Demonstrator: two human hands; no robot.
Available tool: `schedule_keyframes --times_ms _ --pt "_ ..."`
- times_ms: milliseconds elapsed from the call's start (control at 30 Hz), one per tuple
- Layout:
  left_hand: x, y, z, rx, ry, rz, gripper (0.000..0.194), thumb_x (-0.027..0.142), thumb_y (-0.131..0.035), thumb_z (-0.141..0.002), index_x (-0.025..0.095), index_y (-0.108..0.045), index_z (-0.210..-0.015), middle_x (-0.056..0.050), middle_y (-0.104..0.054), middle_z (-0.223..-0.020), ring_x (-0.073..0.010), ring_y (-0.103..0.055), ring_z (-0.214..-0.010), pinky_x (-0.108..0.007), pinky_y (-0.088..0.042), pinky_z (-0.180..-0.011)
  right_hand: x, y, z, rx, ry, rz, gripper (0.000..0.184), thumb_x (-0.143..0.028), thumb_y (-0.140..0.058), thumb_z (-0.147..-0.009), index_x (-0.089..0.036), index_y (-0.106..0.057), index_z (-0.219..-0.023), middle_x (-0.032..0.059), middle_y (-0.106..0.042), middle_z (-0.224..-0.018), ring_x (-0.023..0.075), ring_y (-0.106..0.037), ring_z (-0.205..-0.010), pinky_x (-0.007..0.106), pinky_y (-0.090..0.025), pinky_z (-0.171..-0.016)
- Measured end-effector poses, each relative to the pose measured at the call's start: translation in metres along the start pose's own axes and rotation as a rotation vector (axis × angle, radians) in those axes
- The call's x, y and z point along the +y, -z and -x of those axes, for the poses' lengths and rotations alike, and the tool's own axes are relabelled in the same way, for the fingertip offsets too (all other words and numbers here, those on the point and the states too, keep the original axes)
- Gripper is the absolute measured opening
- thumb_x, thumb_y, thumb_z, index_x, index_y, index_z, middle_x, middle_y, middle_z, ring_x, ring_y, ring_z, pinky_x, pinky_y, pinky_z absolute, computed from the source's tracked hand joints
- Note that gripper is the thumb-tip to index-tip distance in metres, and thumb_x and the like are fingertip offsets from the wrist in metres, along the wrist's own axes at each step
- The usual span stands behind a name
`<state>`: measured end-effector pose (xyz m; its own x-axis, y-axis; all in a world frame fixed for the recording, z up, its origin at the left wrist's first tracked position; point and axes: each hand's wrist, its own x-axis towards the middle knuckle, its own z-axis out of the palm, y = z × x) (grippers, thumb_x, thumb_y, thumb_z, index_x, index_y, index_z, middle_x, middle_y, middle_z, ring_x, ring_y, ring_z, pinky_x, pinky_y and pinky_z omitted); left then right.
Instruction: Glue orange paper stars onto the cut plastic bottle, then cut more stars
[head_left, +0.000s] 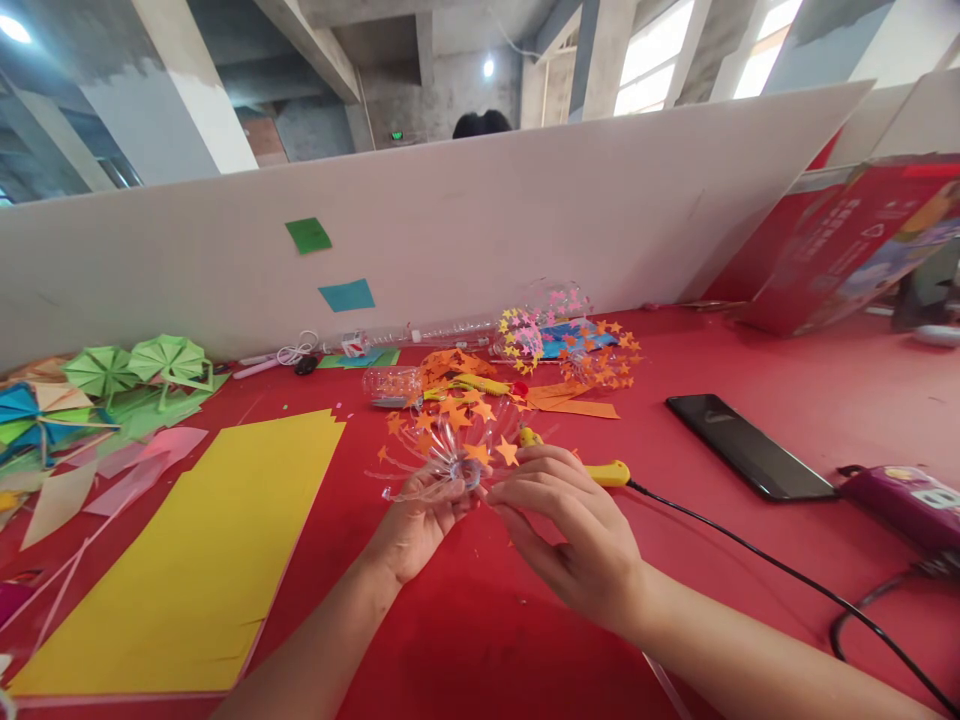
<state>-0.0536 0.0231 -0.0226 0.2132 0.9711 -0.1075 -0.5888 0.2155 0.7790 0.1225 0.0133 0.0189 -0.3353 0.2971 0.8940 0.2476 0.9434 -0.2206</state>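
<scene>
My left hand grips a clear plastic bottle top cut into thin strips, with orange paper stars on the strip ends. The strips fan outward, and several at the left carry no star. My right hand is beside the bottle top, thumb and fingers pinched close to its neck; what lies between the fingertips is too small to make out. Just behind that hand a yellow glue gun with a black cord lies partly hidden.
Yellow paper sheets lie at the left, near folded green paper umbrellas. Behind my hands are a clear bottle, orange paper strips and other star-tipped bottle pieces. A black phone rests at the right. A white board borders the table.
</scene>
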Motion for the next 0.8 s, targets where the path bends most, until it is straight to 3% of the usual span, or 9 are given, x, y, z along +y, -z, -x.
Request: schedule_keyframes --times_ms 267,533,800 --pt "-0.0001 0.0012 -0.0006 0.015 -0.004 0.018 0.016 0.011 -0.076 -0.063 0.016 -0.067 -0.076 -0.003 -0.072 -0.088 -0.0152 -0.066 -0.084 -0.025 -0.048 -0.076 -0.0036 -0.0009 0.0001 -0.017 -0.078 -0.063 0.024 -0.001 -0.052 -0.082 -0.019 -0.057 -0.097 0.0013 -0.065 -0.075 0.0153 -0.059 -0.068 0.041 -0.049 -0.088" --pt "-0.0009 0.0020 0.0004 0.023 0.008 0.031 0.031 0.013 -0.078 -0.063 0.017 -0.069 -0.092 -0.004 -0.072 -0.090 -0.0169 -0.067 -0.086 -0.026 -0.049 -0.076 -0.0024 -0.0031 0.0019 -0.041 -0.096 -0.087 0.024 0.000 -0.051 -0.082 -0.019 -0.055 -0.097 0.0008 -0.063 -0.075 0.0143 -0.057 -0.069 0.044 -0.047 -0.092" --pt "0.0011 -0.0004 0.0002 0.051 0.000 0.046 0.023 0.011 -0.080 -0.059 0.016 -0.069 -0.079 -0.001 -0.073 -0.087 -0.0141 -0.067 -0.083 -0.023 -0.050 -0.077 -0.0031 -0.0018 0.0005 -0.041 -0.058 -0.074 0.022 -0.001 -0.051 -0.082 -0.019 -0.058 -0.093 0.0017 -0.063 -0.073 0.0149 -0.058 -0.067 0.044 -0.048 -0.090"
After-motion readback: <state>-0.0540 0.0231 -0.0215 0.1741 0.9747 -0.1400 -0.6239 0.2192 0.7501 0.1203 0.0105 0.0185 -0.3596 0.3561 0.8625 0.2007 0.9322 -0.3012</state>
